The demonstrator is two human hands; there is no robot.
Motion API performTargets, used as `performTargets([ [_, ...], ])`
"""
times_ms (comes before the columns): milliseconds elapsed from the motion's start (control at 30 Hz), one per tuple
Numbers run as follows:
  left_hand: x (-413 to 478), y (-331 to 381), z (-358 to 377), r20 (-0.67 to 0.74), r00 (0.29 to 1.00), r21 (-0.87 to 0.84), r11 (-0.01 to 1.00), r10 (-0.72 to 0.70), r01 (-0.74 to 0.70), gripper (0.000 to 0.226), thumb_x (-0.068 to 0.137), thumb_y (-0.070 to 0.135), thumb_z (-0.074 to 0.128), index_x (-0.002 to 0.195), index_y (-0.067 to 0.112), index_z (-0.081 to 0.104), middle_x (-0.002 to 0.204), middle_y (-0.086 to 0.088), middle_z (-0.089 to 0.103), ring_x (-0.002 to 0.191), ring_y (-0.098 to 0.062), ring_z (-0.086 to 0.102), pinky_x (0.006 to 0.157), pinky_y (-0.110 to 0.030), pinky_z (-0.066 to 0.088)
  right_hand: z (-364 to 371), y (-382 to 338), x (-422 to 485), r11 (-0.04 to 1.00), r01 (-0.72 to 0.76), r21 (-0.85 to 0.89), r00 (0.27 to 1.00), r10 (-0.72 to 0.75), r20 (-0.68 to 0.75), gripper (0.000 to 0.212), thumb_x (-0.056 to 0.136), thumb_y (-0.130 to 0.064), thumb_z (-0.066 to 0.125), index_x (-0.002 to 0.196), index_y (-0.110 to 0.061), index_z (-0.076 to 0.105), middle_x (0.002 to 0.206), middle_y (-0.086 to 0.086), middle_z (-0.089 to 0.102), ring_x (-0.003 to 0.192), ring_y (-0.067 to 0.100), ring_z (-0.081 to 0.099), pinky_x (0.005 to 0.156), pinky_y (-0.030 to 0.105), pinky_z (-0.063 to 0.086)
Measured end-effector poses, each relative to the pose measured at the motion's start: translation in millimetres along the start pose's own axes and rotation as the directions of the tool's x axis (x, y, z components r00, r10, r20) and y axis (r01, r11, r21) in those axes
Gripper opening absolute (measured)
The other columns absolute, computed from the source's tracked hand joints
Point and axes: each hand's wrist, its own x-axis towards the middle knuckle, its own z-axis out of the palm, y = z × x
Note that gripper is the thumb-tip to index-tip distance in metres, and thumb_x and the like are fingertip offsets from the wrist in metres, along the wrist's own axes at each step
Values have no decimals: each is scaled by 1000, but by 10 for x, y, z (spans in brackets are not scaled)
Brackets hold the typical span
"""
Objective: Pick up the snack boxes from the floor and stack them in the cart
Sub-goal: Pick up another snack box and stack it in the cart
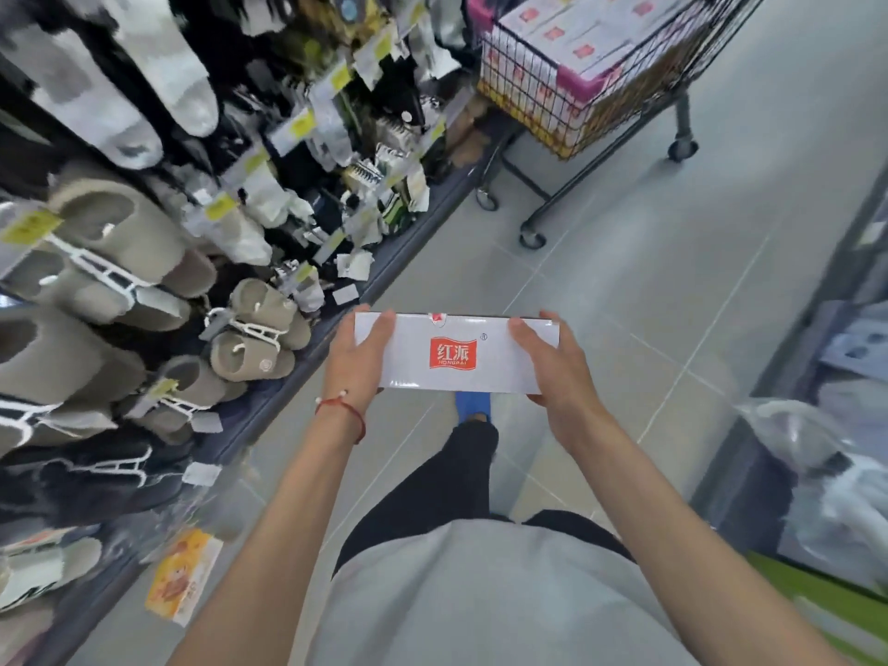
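Slippage seems the risk: left hand (pixel 358 362) and right hand (pixel 552 370) clasp only the ends of the glossy white cardboard snack box (pixel 456 358), black wire cart (pixel 528 88) well beyond the fingers (pixel 523 330).

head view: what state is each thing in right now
white box, lifted, held level, logo side up
left hand, grips the box's left end, thumb on top
right hand, grips the box's right end, thumb on top
cart, standing ahead on its wheels, apart from the held box
boxes in the cart, stacked inside the basket
orange pack, low at the left, blurred
slippers, hanging on hooks
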Motion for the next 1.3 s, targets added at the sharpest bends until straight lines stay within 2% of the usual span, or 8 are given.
performTargets([
  [333,1177,1370,1260,170,983,128,988,64,-86,45,86,61,59,126,40,55,117,-1,68,106,-22,67,97,-52,55,-539,-1163,1164,994,19,105,982,1,-189,54,99,-50,61,147,-38,40,122,-5,65,109,12,62,91,33,51],
  [533,1628,2154,1980,237,964,166,972,123,-165,53,76,69,59,123,43,56,114,0,72,104,-22,71,94,-54,57,-940,-1853,1764,982,80,173,965,-33,-261,51,101,-43,62,147,-33,42,118,-4,66,100,8,64,74,26,49],
  [667,1872,2585,2539,225,966,139,977,129,-163,49,79,62,62,123,42,57,114,0,72,103,-22,71,94,-53,57,-1278,-2234,2250,979,85,186,955,-27,-295,54,98,-48,65,147,-36,44,119,-3,67,108,16,66,90,39,58],
  [767,2017,2877,2984,199,970,114,980,139,-163,38,87,54,63,123,42,57,112,0,72,103,-22,71,94,-53,57,-1587,-2588,2630,977,94,191,964,-41,-264,54,100,-45,63,149,-35,42,122,-1,66,99,9,64,73,27,51],
  [900,2172,3292,3544,166,977,107,982,135,-154,47,80,61,65,122,41,59,115,1,72,107,-21,70,97,-54,55,-2027,-3063,3087,981,105,165,970,-64,-235,54,101,-45,61,150,-36,40,124,-3,64,99,4,61,70,23,47],
  [1033,2254,3682,4044,127,975,71,979,182,-192,7,90,49,63,97,50,62,105,3,71,102,-21,71,95,-53,56,-2422,-3518,3502,983,133,126,971,-103,-217,56,99,-48,61,150,-39,40,125,-4,63,102,5,61,76,25,49],
  [1167,2437,4032,4410,104,977,26,982,184,-188,40,79,63,65,117,51,59,118,3,71,107,-21,71,94,-53,57,-2678,-3936,3860,978,178,111,967,-153,-202,55,100,-45,62,150,-36,43,125,-4,64,102,2,60,74,20,47],
  [1300,2673,4345,4688,48,982,-29,983,181,-179,46,76,67,67,118,51,58,124,1,68,108,-25,70,83,-51,61,-2798,-4357,4243,969,213,128,966,-189,-176,53,99,-42,64,148,-36,46,123,-6,66,104,5,64,74,19,48],
])
